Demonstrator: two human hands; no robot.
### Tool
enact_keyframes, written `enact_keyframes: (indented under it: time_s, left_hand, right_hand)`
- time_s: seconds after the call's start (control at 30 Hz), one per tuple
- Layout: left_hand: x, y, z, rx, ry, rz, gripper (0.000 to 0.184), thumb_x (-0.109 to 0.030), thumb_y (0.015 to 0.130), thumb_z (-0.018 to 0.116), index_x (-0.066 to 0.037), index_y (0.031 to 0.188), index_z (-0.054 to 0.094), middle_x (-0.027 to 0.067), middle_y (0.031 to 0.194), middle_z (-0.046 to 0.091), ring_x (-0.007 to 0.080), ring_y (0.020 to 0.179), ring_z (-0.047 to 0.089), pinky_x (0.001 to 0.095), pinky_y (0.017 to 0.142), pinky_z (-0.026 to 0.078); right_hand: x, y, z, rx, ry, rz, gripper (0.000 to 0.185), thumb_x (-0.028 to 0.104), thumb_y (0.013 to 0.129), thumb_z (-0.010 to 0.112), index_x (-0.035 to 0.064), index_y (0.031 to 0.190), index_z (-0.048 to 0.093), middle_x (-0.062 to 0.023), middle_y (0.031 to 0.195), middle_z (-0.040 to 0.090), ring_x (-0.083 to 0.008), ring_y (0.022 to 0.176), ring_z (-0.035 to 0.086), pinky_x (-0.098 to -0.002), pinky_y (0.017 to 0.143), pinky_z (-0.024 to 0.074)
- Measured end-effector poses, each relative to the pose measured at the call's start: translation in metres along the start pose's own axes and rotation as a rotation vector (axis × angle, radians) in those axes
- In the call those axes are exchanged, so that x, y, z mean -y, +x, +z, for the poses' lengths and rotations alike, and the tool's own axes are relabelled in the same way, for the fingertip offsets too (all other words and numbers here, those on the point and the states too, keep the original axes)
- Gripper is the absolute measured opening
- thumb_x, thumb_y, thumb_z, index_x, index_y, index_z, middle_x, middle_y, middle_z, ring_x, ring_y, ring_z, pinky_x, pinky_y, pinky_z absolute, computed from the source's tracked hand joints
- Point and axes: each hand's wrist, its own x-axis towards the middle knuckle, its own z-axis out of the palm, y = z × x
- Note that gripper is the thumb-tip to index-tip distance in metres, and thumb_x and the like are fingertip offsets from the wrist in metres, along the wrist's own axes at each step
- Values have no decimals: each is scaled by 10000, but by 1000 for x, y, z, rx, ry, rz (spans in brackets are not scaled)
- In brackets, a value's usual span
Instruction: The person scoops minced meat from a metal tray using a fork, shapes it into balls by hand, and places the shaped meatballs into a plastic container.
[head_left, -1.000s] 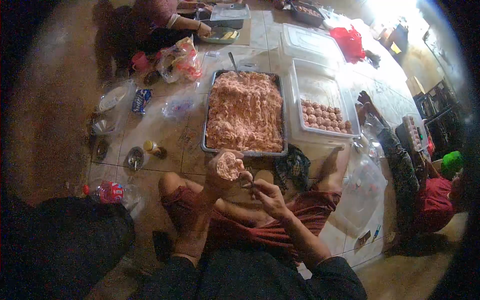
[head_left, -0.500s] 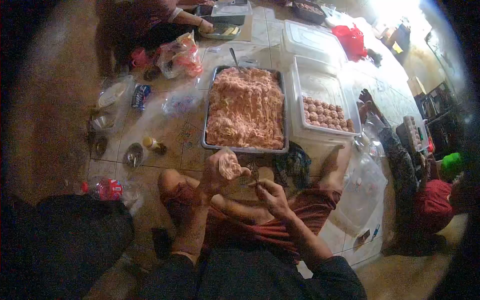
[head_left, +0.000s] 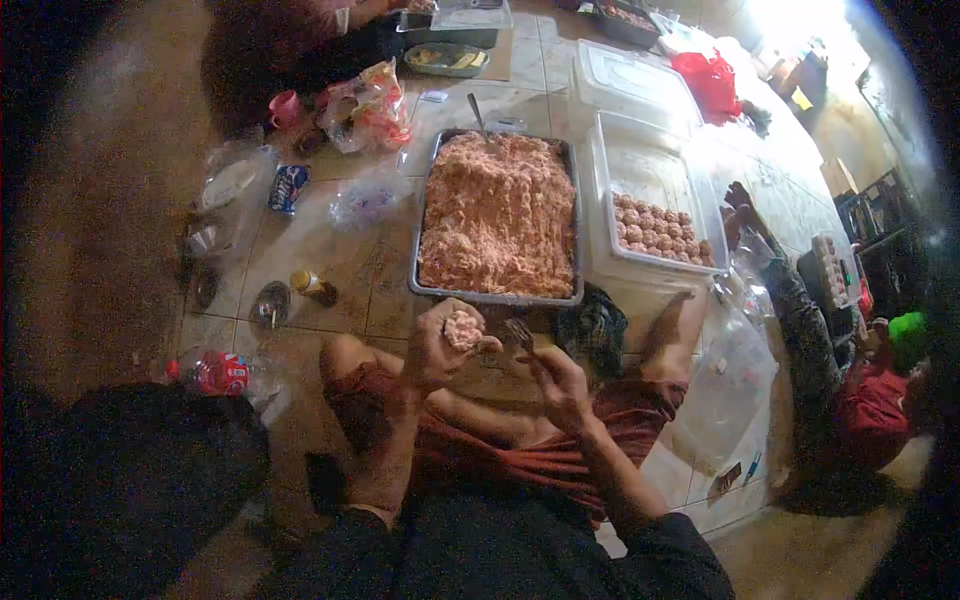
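Observation:
A lump of pale pink minced meat mixture (head_left: 463, 330) rests in my cupped left hand (head_left: 426, 352), just below the near edge of a big tray (head_left: 497, 298). My right hand (head_left: 562, 385) grips a fork (head_left: 519, 334), its tines pointing up toward the lump but apart from it. Filling the tray is a large mass of the same meat mixture (head_left: 500, 215); a metal utensil handle (head_left: 477, 112) sticks out at its far edge. To the right, a clear plastic box (head_left: 600, 180) holds rows of meatballs (head_left: 655, 232) at its near end.
A clear lid (head_left: 638, 82) lies behind the box. On the left floor are a yellow-capped jar (head_left: 307, 283), a glass (head_left: 271, 304), a blue packet (head_left: 288, 189) and a red-labelled bottle (head_left: 222, 372). Plastic bags (head_left: 725, 370) lie at right. Other people sit at top left and far right.
The fork has swung upright in my right hand, and the lump in my left hand looks more compact and rounder. At the top left, the other person's hand has left the oval dish.

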Motion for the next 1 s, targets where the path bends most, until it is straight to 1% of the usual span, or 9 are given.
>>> enact_keyframes:
  time_s: [0.03, 0.13, 0.3, 0.47, 0.53, 0.67, 0.77, 0.93, 1.0]
  left_hand:
    - [-4, -1, -4, -10, -24, -45, 384, -83, 763, 856, -36, 1041, 596, 16, 892, 653, 90, 782, 621, 260, 709, 556]
    - [-14, -1, -9, 3, -378, -423, 490, -129, 715, 904, -47, 1084, 591, 1, 904, 636, 90, 800, 616, 251, 705, 540]
    - [-22, 3, 0, 40, 258, 107, 418, -149, 752, 874, -58, 1046, 592, -17, 807, 581, 78, 705, 553, 243, 656, 478]
    - [55, -10, -10, 253, 79, -121, 498, -195, 685, 932, -51, 1021, 594, -15, 834, 571, 61, 694, 517, 245, 638, 470]
    - [56, -8, -7, 323, -7, -256, 539, -223, 650, 959, -47, 1009, 597, -16, 837, 570, 54, 705, 517, 244, 634, 468]
    - [-3, 2, -6, -69, 224, -118, 502, -249, 669, 945, -32, 974, 611, -6, 829, 585, 78, 767, 567, 266, 668, 494]
    - [7, -4, -13, -53, 279, -36, 512, -231, 647, 953, -35, 981, 618, 5, 848, 606, 94, 735, 541, 278, 687, 497]
    - [10, 7, -12, 360, 363, -151, 254, -311, 884, 645, -59, 854, 637, 125, 706, 619, 262, 671, 616, 356, 634, 487]
    - [-7, 7, -10, 224, 570, -28, 273, -311, 836, 718, -51, 877, 646, 156, 725, 611, 331, 703, 628, 381, 637, 498]
  right_hand:
    - [11, -2, -1, -27, -11, -48, 183, 117, 1007, 554, 10, 1117, 654, -2, 840, 542, -104, 758, 494, -273, 686, 449]
    - [-32, -13, 4, 79, 97, 19, 197, 137, 1023, 550, 2, 1112, 661, 26, 832, 548, -95, 732, 482, -259, 669, 430]
    - [-14, -18, 21, 141, 315, 112, 212, 59, 953, 622, -20, 1149, 631, -47, 981, 642, -130, 951, 586, -268, 852, 468]
    - [-4, -6, 43, 59, 194, -170, 275, -20, 895, 548, -18, 1157, 633, -80, 1101, 619, -192, 1027, 586, -312, 901, 462]
    - [8, 1, 42, -3, -278, -200, 346, -32, 854, 595, 2, 1198, 613, -133, 1166, 633, -248, 1084, 612, -343, 906, 492]
    - [56, -5, 7, -43, -238, -34, 304, 2, 903, 627, 0, 1203, 583, -127, 1081, 656, -279, 980, 655, -358, 845, 522]
    - [73, -12, -3, -116, -137, 10, 224, -5, 922, 611, 1, 1144, 586, -115, 999, 657, -255, 929, 657, -357, 828, 522]
    - [89, -7, 6, -94, -577, -321, 125, -13, 912, 625, -16, 1037, 617, -110, 888, 618, -193, 806, 631, -295, 724, 496]
    - [91, -10, 0, -67, -531, -222, 120, -6, 906, 639, -14, 1024, 620, -118, 871, 612, -211, 760, 619, -297, 682, 487]
